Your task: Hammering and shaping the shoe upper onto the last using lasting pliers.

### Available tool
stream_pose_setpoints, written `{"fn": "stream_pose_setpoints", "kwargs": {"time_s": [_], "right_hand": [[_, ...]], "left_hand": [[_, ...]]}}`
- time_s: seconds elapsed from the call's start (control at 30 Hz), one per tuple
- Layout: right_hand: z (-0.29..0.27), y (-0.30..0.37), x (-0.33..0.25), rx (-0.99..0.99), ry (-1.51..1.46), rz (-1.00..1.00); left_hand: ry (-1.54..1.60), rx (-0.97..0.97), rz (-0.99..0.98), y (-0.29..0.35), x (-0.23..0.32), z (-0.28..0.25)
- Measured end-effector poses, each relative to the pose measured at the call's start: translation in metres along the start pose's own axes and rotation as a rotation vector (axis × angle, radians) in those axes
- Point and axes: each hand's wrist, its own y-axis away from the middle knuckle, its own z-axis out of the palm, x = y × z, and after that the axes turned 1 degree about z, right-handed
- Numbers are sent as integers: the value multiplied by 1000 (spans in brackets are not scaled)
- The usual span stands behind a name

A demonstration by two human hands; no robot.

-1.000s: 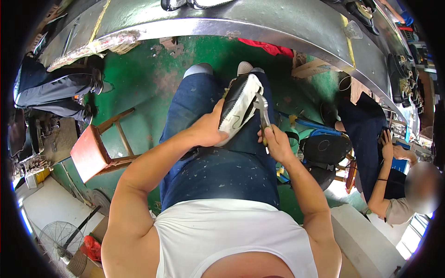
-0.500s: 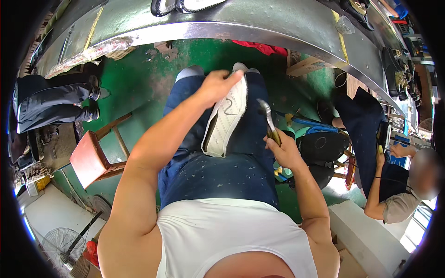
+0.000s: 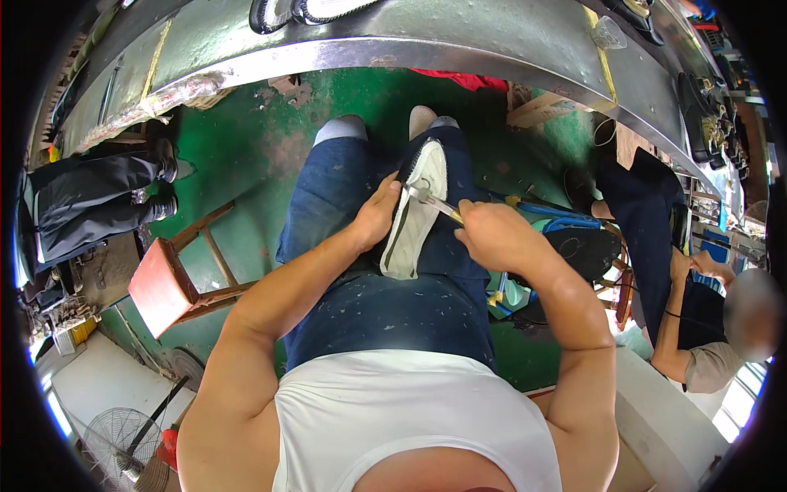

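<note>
Across my thighs lies a shoe point(image 3: 420, 231), sole side up, with its toe away from me. Its underside is white, and dark upper material shows around the toe and along the left edge. My left hand point(image 3: 379, 215) is closed on the left edge near the toe, thumb on top; some fingers are hidden beneath. In my right hand point(image 3: 498, 236) is a pair of pincers point(image 3: 443, 208) with a bright metal head and a slim handle. That head rests against the shoe's left edge, close to my left thumb. Whether the jaws grip the material is too small to tell.
A metal workbench point(image 3: 369, 51) runs across the far side, bearing shoes point(image 3: 316, 10) and a clear cup point(image 3: 608, 33). A red-seated stool point(image 3: 164, 287) stands left. At right a co-worker point(image 3: 709, 328) sits beside a black seat point(image 3: 578, 250). A fan point(image 3: 123, 443) is at lower left.
My left hand has shifted from the shoe's toe down to its left edge. The pincers in my right hand have come left onto the shoe, which has turned slightly.
</note>
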Motion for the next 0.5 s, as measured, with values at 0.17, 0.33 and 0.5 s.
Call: {"fn": "stream_pose_setpoints", "kwargs": {"time_s": [0.17,0.33,0.5], "right_hand": [[47,-16,10,30,-415,-4],[113,-20,-4,262,-804,187],[114,-15,41,-207,-1608,106]], "left_hand": [[233,-38,7,-4,-4,-5],[230,-31,-20,-11,26,2],[211,-41,-54,-15,33,7]]}}
